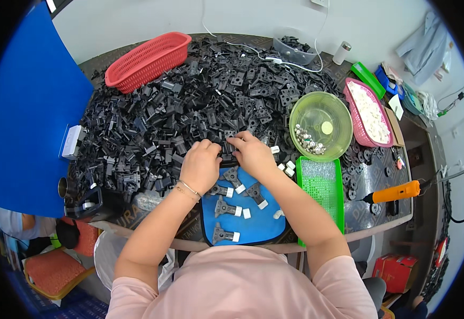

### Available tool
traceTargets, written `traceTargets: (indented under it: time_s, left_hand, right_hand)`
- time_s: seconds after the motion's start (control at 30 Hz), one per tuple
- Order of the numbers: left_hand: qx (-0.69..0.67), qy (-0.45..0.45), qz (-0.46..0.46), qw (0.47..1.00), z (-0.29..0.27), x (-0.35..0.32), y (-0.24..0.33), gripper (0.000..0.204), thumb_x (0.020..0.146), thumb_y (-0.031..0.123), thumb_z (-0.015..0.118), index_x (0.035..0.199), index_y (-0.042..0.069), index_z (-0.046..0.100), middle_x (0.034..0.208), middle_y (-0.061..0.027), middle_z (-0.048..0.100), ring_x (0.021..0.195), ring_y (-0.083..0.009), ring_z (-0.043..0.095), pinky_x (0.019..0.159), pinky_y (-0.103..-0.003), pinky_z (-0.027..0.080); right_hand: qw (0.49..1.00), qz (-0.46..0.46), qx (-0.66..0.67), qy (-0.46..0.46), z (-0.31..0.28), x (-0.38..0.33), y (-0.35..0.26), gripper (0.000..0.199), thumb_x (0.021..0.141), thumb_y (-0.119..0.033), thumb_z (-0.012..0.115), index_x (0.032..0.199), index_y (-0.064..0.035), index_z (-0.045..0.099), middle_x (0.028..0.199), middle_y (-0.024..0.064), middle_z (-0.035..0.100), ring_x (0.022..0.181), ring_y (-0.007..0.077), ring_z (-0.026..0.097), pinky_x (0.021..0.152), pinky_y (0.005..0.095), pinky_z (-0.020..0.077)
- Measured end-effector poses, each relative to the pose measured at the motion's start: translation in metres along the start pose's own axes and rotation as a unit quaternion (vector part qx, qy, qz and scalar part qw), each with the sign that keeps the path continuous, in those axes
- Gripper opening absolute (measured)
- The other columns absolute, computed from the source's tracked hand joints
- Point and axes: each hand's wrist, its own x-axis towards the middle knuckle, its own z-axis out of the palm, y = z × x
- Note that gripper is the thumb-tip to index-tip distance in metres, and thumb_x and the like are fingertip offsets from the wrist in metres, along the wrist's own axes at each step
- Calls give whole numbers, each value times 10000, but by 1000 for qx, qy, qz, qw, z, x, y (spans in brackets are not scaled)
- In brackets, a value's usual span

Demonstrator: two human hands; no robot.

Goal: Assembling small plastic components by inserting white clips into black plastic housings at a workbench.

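Observation:
At the front edge of a big heap of black plastic parts [173, 111], my two hands are close together. My left hand [201, 164] is closed, its fingertips curled at dark plastic pieces. My right hand [253, 153] bends its fingers and thumb round a black plastic part [226, 154] between the hands; its outline blends into the heap. Below them, a blue mat [261, 226] carries several black brackets [223, 208] with white end caps fitted. A loose white cap [246, 213] lies among them, and more white caps [289, 168] sit right of my right hand.
A yellow-green basket [344, 119] holds small metal pieces, beside a pink basket [367, 139] of white parts. A green tray [322, 194] stands right of the mat. An orange electric screwdriver [397, 192] lies far right. A red basket [149, 64] rests behind the heap.

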Motion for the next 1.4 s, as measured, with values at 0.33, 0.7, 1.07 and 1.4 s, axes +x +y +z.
traceTargets:
  time_s: [0.33,0.7,1.07,1.4]
  left_hand:
    - [234,29,33,971,12,33,-24,388,628,154,759,993,83,650,1305,-124,454,1254,-290,368,994,-455,292]
    - [87,64,113,988,-4,20,-21,250,679,143,733,901,84,631,1201,-80,542,1175,-278,442,961,-454,314]
    - [89,119,122,981,-17,13,-19,286,739,59,689,1022,96,668,983,-72,615,865,-200,585,748,-330,459]
    - [-719,-7,-270,640,-17,-33,13,424,848,-87,525,1252,33,490,1075,-71,550,985,-165,594,889,-313,514]
  right_hand:
    - [949,199,218,109,-24,-18,17,153,849,-66,575,979,5,612,845,85,635,725,176,636,633,309,507]
    - [730,342,592,24,-34,-33,14,219,886,-38,518,1089,4,589,773,39,608,661,106,590,593,227,499]
    - [673,317,663,89,-45,-55,16,72,858,-60,608,913,-14,614,806,71,640,688,151,641,601,264,529]
    - [654,242,716,31,-42,-46,-49,275,843,-25,652,1106,-17,572,917,72,661,760,147,656,632,232,538]
